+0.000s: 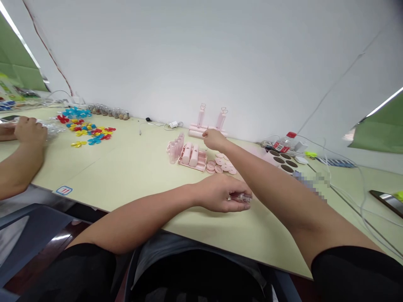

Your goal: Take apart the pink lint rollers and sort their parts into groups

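Note:
My left hand [217, 192] is closed around a small clear plastic tube [242, 198], low over the front of the table. My right hand [214, 139] reaches across to the back, its fingers pinched together; what they hold, if anything, is hidden. Just behind it lies a pale pink stand [195, 131] with two upright pink wands with loop-shaped tops, a left wand [201, 115] and a right wand [222, 118]. Nearer me, a pink tray [201, 167] carries two pink cylinders [190, 154]. Clear pinkish tubes [176, 150] stand to its left, and several pink discs [223, 165] lie to its right.
At left, another person's hand [30, 131] rests by clear plastic bags [56, 128], near red, yellow and blue propeller pieces [94, 133]. Small filled containers [108, 111] line the wall. Right are a red-capped bottle [285, 143], a holder with round holes [278, 160] and cables [362, 197].

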`<state>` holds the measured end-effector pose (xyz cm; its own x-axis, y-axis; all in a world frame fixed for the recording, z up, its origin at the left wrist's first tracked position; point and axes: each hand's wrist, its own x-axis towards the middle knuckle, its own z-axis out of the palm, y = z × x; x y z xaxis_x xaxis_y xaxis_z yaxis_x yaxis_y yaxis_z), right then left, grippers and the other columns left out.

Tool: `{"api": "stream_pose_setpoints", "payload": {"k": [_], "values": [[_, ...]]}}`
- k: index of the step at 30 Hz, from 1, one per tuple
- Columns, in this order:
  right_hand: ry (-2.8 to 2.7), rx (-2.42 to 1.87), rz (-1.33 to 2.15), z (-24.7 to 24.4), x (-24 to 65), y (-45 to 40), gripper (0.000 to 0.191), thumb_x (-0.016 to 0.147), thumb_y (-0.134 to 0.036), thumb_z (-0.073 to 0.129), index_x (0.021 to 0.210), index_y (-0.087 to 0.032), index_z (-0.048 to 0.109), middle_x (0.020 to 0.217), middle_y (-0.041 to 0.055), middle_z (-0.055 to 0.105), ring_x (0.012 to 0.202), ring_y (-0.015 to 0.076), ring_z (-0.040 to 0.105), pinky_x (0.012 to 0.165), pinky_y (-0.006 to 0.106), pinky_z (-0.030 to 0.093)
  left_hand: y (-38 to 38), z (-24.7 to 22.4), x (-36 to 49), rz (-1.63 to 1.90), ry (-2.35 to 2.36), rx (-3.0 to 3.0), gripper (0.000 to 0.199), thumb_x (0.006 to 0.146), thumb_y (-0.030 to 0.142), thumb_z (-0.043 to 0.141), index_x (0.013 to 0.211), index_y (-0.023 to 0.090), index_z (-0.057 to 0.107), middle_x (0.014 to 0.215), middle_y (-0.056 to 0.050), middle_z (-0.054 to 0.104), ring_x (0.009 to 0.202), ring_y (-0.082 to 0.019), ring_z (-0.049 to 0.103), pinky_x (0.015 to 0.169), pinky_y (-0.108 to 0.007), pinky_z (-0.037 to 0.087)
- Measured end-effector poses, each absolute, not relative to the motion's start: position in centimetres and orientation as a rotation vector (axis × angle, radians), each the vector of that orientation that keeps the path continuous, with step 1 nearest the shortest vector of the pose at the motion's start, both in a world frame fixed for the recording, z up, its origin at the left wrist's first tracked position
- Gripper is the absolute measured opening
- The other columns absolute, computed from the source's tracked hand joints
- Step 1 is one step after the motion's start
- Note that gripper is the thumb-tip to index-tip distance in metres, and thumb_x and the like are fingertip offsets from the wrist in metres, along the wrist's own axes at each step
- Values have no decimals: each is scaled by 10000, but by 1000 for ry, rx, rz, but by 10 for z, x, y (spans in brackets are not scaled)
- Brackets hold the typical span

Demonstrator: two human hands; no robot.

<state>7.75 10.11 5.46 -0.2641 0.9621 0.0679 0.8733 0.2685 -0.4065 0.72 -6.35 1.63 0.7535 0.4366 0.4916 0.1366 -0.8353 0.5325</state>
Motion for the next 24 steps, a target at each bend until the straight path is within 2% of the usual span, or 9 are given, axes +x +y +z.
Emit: {"api": "stream_pose_setpoints", "payload": {"k": [5, 9, 12, 14, 16, 18, 20, 22, 24], "values": [[-2178, -1630, 479, 61, 97, 93, 395, 773, -128, 586, 1154, -170, 679, 1170, 130, 671, 908, 221, 618, 697, 275, 463, -65, 18, 5, 913, 505, 2367, 276, 851, 383, 621, 1041, 185, 587, 807, -18, 622, 684, -119, 527, 667, -251, 430], [-2117, -1553, 578, 64, 114, 65, 366, 801, -133, 552, 1146, -159, 671, 985, 90, 711, 704, 152, 588, 596, 237, 440, -62, 19, 2, 1179, 475, 2105, 244, 824, 370, 631, 963, 185, 552, 794, -13, 563, 656, -116, 497, 619, -261, 436], [-1968, -1340, 906, 57, 131, 28, 270, 818, -186, 556, 1069, -147, 647, 752, 36, 674, 585, 125, 544, 520, 217, 411, -56, 25, -2, 1373, 486, 1745, 296, 856, 457, 606, 965, 200, 506, 786, -2, 557, 605, -106, 507, 565, -257, 450], [-1891, -1190, 1152, 46, 141, 1, 165, 849, -274, 543, 914, -147, 627, 639, 12, 609, 502, 108, 490, 446, 207, 360, -50, 30, -5, 1463, 483, 1523, 352, 869, 523, 592, 985, 214, 471, 788, 11, 559, 583, -98, 521, 536, -244, 458], [-1798, -1085, 1356, 30, 150, -25, 251, 903, -380, 486, 902, -156, 600, 722, 35, 633, 505, 104, 495, 433, 213, 382, -45, 33, -6, 1551, 446, 1383, 369, 872, 543, 596, 984, 221, 455, 809, 18, 566, 638, -101, 561, 574, -237, 482], [-1778, -993, 1481, 15, 154, -45, 372, 916, -513, 464, 967, -164, 583, 890, 71, 659, 559, 110, 534, 461, 231, 439, -41, 33, -6, 1611, 423, 1301, 361, 879, 541, 595, 974, 224, 450, 827, 21, 570, 712, -105, 591, 637, -238, 502], [-1855, -923, 1440, 2, 154, -57, 396, 881, -546, 537, 1005, -172, 563, 906, 61, 645, 578, 114, 540, 483, 244, 460, -40, 29, -5, 1599, 447, 1255, 358, 888, 547, 580, 979, 230, 442, 838, 25, 574, 724, -109, 604, 639, -242, 506], [-1963, -899, 1238, -5, 153, -61, 331, 884, -506, 562, 920, -177, 553, 799, 22, 614, 568, 110, 524, 511, 243, 449, -40, 24, -3, 1566, 507, 1259, 367, 882, 558, 580, 982, 231, 446, 833, 24, 585, 721, -119, 614, 610, -242, 502], [-2057, -916, 982, -8, 152, -60, 301, 934, -449, 502, 797, -183, 535, 706, 1, 589, 568, 110, 521, 555, 241, 430, -40, 20, -2, 1522, 609, 1308, 381, 870, 573, 585, 952, 215, 482, 785, 20, 597, 682, -120, 612, 575, -234, 487]]}}
